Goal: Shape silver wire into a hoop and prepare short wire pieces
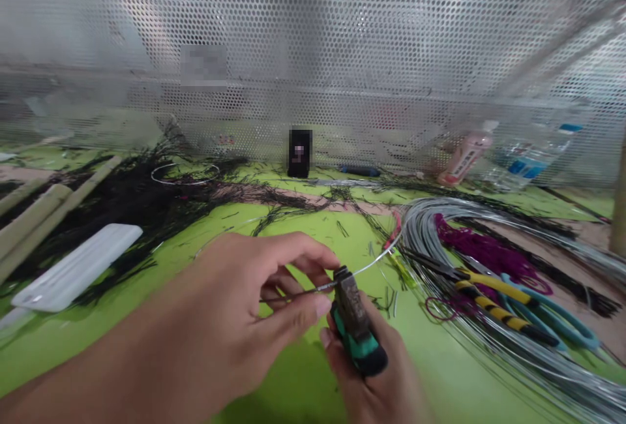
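Head view from my end of the feed: silver wire (374,261) is front and center, up off the green tabletop (298,372), running between the two hands and through the nose of some green-and-black pliers (353,310). My read is that the step in hand is working the wire with that tool; gripping, bending or cutting, I honestly can't tell, since the bite is too small and blurry. Left hand (247,310) has the wire pinched between thumb and curled fingers just beside the tool, and right hand (391,378) is wrapped around the grips from below. If I were calling it, the next move needs a steady pinch on the left and a firm squeeze on the right, fingertips clear of the bite. Wire's other end arcs toward a big wire coil (420,228), and that's my snag worry: it's hard to see where one strand stops and the coil starts. On and beside the coil there's a mess of purple cord (489,251), yellow-and-black pliers (496,284) and blue-handled scissors (581,333). Further left, dark strands (161,209) sprawl near a white plastic case (83,267); a pink bottle (467,156) leans way back by the perforated panel (342,52), out of the way.
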A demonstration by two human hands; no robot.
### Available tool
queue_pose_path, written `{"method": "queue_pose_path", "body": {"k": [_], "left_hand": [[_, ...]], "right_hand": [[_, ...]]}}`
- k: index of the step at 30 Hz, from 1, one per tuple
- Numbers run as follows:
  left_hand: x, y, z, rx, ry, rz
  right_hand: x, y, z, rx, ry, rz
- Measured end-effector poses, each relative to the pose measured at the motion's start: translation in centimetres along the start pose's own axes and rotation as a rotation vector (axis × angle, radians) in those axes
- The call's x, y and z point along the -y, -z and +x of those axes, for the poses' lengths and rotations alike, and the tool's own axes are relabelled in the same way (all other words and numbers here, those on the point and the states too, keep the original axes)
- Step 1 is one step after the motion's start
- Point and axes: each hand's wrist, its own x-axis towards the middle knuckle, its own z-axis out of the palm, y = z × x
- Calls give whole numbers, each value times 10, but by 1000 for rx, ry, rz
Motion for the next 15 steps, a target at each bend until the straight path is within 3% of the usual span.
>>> {"method": "queue_pose_path", "body": {"k": [2, 5, 7, 11, 15], "left_hand": [[2, 10, 3, 95, 71, -78], [6, 20, 11, 365, 211, -261], [6, 23, 15, 470, 274, -348], [6, 23, 19, 529, 294, -455], [4, 20, 18, 456, 255, -459]], "right_hand": [[3, -2, 0, -29, -14, -6], [11, -5, -1, -123, -35, -17], [19, -7, -2, -161, -50, -12], [29, -9, -4, -194, -69, -31], [29, -10, -4, -199, -76, -38]]}}
